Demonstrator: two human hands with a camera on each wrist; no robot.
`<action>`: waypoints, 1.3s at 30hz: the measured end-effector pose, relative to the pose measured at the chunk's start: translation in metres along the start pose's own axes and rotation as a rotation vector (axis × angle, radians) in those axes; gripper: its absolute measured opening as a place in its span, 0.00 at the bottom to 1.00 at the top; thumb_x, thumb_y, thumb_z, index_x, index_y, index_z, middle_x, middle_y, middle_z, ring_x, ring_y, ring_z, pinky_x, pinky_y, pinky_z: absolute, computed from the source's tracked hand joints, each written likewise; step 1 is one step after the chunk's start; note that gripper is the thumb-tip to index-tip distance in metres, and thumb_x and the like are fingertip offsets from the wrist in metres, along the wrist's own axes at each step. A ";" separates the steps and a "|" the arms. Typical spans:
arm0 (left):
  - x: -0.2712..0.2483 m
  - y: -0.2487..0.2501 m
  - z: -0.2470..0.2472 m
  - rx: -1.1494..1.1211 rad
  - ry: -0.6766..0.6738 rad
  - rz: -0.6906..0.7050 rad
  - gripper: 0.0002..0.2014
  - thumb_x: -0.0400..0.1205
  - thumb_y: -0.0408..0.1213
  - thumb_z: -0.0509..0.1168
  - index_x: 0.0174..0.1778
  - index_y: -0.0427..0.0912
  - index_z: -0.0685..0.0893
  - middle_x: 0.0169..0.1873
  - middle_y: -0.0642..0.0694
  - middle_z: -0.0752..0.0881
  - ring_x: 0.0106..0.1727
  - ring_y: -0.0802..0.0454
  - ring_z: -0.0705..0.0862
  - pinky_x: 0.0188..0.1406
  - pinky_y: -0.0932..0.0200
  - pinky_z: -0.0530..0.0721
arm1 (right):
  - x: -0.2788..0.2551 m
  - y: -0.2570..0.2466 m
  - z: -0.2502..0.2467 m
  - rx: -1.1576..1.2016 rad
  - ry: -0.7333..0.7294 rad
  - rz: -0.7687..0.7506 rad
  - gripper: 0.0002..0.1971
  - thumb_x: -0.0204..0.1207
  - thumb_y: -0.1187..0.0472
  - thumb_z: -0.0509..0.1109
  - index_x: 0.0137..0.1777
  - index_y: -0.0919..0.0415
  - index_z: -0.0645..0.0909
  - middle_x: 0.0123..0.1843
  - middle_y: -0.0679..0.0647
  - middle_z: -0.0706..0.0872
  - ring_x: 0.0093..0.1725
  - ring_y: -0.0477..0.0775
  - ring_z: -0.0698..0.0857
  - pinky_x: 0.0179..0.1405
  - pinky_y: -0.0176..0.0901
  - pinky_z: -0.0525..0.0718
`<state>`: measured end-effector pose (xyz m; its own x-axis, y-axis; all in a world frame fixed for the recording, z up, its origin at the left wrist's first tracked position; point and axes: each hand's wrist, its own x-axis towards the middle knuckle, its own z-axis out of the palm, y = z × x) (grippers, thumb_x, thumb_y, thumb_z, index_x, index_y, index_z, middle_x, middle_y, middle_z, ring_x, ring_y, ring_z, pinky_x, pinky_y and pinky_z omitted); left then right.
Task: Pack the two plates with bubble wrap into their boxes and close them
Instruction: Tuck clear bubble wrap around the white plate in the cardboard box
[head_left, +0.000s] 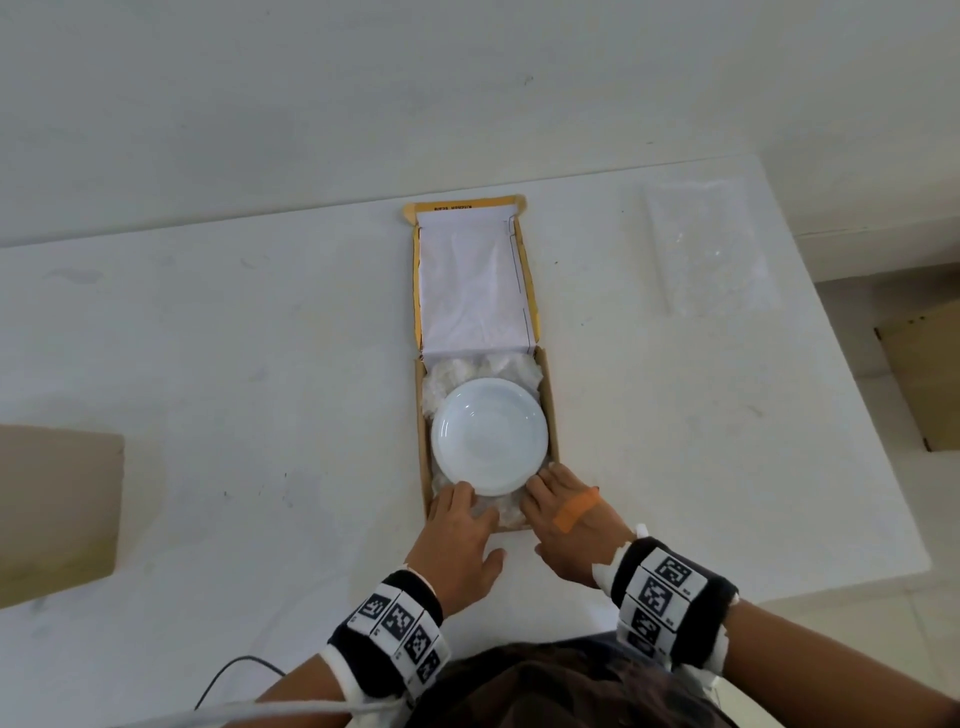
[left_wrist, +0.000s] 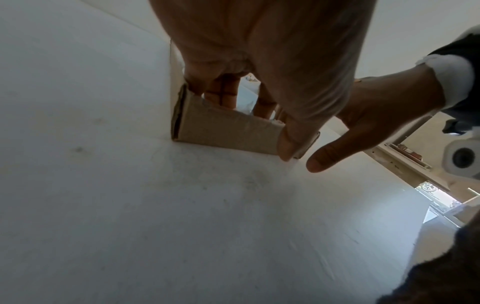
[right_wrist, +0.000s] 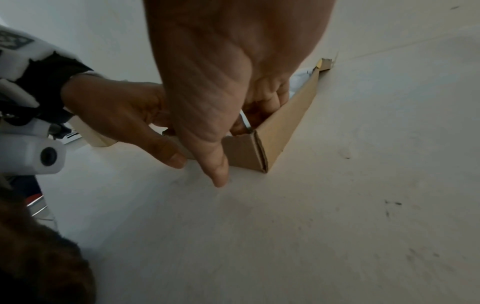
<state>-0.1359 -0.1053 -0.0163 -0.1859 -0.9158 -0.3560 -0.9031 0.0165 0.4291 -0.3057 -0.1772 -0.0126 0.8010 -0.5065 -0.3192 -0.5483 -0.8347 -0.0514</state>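
Two hands are seen from above at the near end of an open cardboard box (head_left: 549, 415) on a white bench (head_left: 208, 364). The left hand (head_left: 462, 540) is laid over the box's near left corner, its fingers reaching down inside toward the near rim of a white plate (head_left: 489, 436), its thumb stretched outside along the near wall. The right hand (head_left: 566, 519), crossed by an orange plaster, is laid over the near right corner in the same way, fingers dipped inside beside the plate, thumb outside. In the wrist views the fingers of both hands are curled over the box wall; whether the plate itself is pinched cannot be told.

The plate lies face up in the box on crumpled bubble wrap (head_left: 441, 379), which shows beyond the plate and at the box's near end between the hands. The plate lies directly beyond both hands, about equally near to each.

The box's long axis runs straight away from the person. Its lid (head_left: 472, 280), lined in white, lies flat on the bench beyond the plate, hinged at the box's far wall. To close it, the lid would probably have to be swung back toward the hands.

A second sheet of bubble wrap (head_left: 711, 244) lies well to the right of the box, and another box (head_left: 57, 509) well to its left.
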 end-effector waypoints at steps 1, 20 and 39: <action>-0.001 0.000 0.000 -0.015 0.018 0.003 0.12 0.70 0.47 0.65 0.42 0.43 0.82 0.45 0.42 0.77 0.47 0.44 0.79 0.47 0.52 0.84 | 0.000 -0.001 -0.002 0.015 0.046 0.010 0.19 0.51 0.48 0.81 0.40 0.59 0.86 0.42 0.56 0.87 0.45 0.59 0.87 0.62 0.52 0.83; 0.048 0.098 -0.049 0.041 0.352 -0.168 0.18 0.73 0.50 0.57 0.36 0.41 0.86 0.35 0.46 0.83 0.35 0.45 0.83 0.36 0.51 0.82 | -0.064 0.088 -0.034 0.579 0.360 0.215 0.12 0.72 0.53 0.66 0.50 0.57 0.85 0.49 0.52 0.86 0.45 0.55 0.87 0.48 0.49 0.85; 0.276 0.183 -0.058 -0.510 0.296 -0.432 0.18 0.78 0.47 0.68 0.58 0.38 0.81 0.55 0.42 0.85 0.55 0.47 0.83 0.54 0.58 0.78 | -0.049 0.326 -0.022 0.850 0.343 0.922 0.15 0.77 0.53 0.68 0.61 0.58 0.77 0.63 0.56 0.77 0.55 0.59 0.83 0.55 0.51 0.82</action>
<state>-0.3303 -0.3784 0.0126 0.3238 -0.8698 -0.3723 -0.5663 -0.4934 0.6602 -0.5179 -0.4292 0.0069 0.0003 -0.9515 -0.3077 -0.8050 0.1823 -0.5646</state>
